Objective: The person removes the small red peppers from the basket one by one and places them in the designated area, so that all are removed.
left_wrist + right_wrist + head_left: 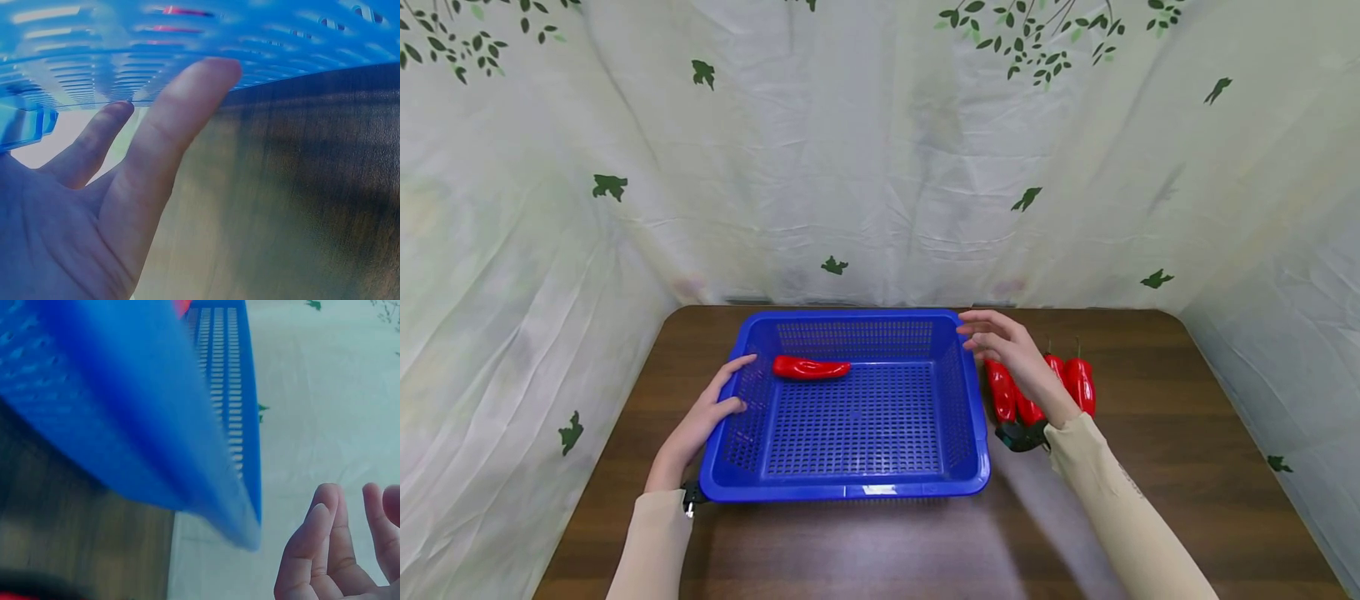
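Observation:
A blue plastic basket [857, 490] with slotted walls stands on the table. Inside it, toward the back left, lies a red chili pepper [811, 368]. My left hand [706, 417] holds the basket's left rim, thumb and a finger over the top; in the left wrist view other fingers [150, 137] lie against its outer wall. Near the back right corner my right hand [1011, 354] hovers with loosely bent fingers and nothing in them. The right wrist view shows those fingers [340, 550] apart from the rim. Beneath that hand are several red peppers [1080, 385], partly hidden.
The brown wooden table [1157, 433] reaches to a pale curtain [880, 167] with leaf prints behind it and at both sides. A dark wrist-camera mount [1021, 437] sits under the right wrist, close to the peppers.

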Demonstrator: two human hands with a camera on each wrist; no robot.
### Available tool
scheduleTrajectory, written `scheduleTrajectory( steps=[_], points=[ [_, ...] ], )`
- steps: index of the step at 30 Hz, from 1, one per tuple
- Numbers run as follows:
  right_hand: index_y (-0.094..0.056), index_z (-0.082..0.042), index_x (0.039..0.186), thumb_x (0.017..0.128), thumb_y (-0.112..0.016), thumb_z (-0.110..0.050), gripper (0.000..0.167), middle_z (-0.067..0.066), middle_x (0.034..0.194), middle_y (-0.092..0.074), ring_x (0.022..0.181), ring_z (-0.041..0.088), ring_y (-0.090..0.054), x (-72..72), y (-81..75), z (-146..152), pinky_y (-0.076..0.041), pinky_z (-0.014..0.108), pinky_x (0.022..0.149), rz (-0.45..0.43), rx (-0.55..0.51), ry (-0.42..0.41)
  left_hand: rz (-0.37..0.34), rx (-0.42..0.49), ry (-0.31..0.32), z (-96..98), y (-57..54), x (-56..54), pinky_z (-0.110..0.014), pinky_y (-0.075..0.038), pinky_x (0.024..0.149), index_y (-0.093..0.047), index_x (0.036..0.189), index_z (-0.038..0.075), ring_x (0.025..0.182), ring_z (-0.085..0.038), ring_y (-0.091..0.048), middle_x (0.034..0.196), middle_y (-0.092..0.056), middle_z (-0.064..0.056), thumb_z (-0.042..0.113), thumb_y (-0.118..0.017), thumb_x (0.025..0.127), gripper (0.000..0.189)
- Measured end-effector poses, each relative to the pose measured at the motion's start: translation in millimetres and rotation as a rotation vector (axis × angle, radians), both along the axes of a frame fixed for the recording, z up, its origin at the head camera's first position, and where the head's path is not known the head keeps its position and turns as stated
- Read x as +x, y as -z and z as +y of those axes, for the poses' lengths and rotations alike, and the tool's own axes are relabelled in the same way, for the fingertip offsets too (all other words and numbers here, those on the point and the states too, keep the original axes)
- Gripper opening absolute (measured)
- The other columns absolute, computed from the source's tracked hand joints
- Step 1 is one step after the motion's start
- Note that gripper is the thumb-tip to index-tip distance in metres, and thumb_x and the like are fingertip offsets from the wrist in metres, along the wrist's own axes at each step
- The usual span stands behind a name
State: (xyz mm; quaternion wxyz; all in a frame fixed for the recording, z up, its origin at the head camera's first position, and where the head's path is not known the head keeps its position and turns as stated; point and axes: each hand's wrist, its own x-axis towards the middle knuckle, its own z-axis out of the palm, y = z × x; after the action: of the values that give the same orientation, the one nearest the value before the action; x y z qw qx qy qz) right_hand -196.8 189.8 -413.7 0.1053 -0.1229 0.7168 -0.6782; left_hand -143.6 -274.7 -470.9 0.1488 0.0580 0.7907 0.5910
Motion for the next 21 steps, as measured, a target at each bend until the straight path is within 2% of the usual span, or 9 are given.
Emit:
scheduleTrajectory(
  steps=[4, 9, 13, 17, 21],
  points=[
    [-0.051, 0.001, 0.131, 0.096, -0.048, -0.007, 0.036, 0.023, 0.125, -0.055, 0.105, 0.036, -0.057, -1.9, -4.1, -12, -0.050, 0.038, 0.083, 0.008, 0.013, -0.016, 0.007, 0.009, 0.003, -0.2, 0.1, -0.5, -0.056, -0.040, 0.090, -0.022, 0.151, 0.027, 0.129, -0.048, -0.026, 0.156, -0.005, -0.015, 0.005, -0.044, 0.093, 0.065],
    [-0.053, 0.003, 0.129, 0.094, -0.049, -0.004, 0.035, 0.027, 0.125, -0.054, 0.098, 0.024, -0.061, -4.2, -6.5, -29, -0.048, 0.040, 0.083, 0.006, 0.007, -0.045, 0.009, 0.019, 0.005, -0.7, 0.6, -0.8, -0.054, -0.042, 0.089, -0.022, 0.151, 0.026, 0.129, -0.048, -0.026, 0.156, -0.005, -0.016, 0.005, -0.044, 0.093, 0.066],
    [-0.054, 0.004, 0.128, 0.093, -0.049, -0.003, 0.035, 0.027, 0.123, -0.056, 0.096, 0.025, -0.062, -5.5, -7.0, -42, -0.048, 0.042, 0.084, 0.003, 0.016, -0.065, 0.013, 0.023, 0.004, -1.0, 1.1, -1.2, -0.054, -0.042, 0.088, -0.022, 0.151, 0.026, 0.128, -0.047, -0.026, 0.156, -0.005, -0.016, 0.005, -0.044, 0.093, 0.066],
    [-0.054, 0.002, 0.127, 0.092, -0.049, -0.003, 0.036, 0.025, 0.121, -0.057, 0.096, 0.025, -0.061, -6.1, -6.9, -55, -0.047, 0.049, 0.086, -0.003, 0.020, -0.087, 0.016, 0.017, 0.003, -0.9, 1.3, -1.5, -0.057, -0.041, 0.090, -0.022, 0.151, 0.026, 0.129, -0.047, -0.025, 0.156, -0.005, -0.015, 0.005, -0.044, 0.093, 0.066],
    [-0.054, 0.003, 0.128, 0.093, -0.048, -0.003, 0.036, 0.029, 0.123, -0.055, 0.096, 0.026, -0.061, -7.4, -4.0, -66, -0.044, 0.055, 0.088, -0.014, 0.010, -0.118, 0.013, 0.015, 0.003, -0.6, 1.1, -1.4, -0.059, -0.040, 0.090, -0.022, 0.151, 0.026, 0.129, -0.048, -0.025, 0.156, -0.005, -0.016, 0.005, -0.044, 0.093, 0.066]
  ],
)
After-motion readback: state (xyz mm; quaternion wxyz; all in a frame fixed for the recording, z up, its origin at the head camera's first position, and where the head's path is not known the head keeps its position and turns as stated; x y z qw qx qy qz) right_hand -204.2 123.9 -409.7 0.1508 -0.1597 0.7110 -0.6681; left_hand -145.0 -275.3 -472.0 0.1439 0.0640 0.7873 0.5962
